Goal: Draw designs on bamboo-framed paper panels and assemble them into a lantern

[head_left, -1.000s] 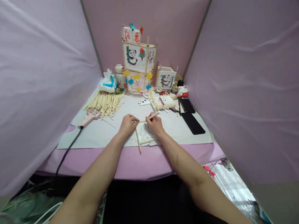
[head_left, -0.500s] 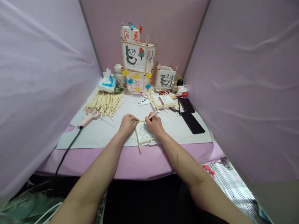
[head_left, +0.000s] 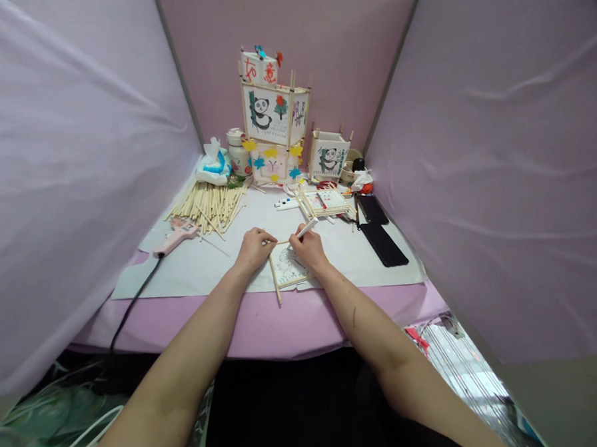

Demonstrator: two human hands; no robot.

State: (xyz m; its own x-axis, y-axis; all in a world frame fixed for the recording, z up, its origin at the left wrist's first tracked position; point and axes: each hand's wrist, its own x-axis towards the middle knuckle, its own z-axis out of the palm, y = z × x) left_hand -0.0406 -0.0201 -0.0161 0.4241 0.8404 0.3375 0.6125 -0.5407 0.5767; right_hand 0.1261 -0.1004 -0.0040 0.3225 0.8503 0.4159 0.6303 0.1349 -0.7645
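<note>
A white marker pen is gripped in my right hand, its tip down near the top of a drawing. That drawing has dark outlines on white paper and is framed by thin wooden sticks; it lies at the table's front. One stick runs past the frame's lower left corner. My left hand rests at the upper left corner, thumb and fingers closed on the frame. A small pale thing shows between those fingers, too small to name. My right hand and forearm hide the drawing's right side.
A pink glue gun with a black cord lies left, below a pile of wooden sticks. Behind stand a tall paper lantern and a smaller panda lantern. More framed panels and two black phone-like slabs lie right.
Both hands stay in nearly the same place on the drawing, the right one still holding the marker pen. The view has shifted very slightly.
</note>
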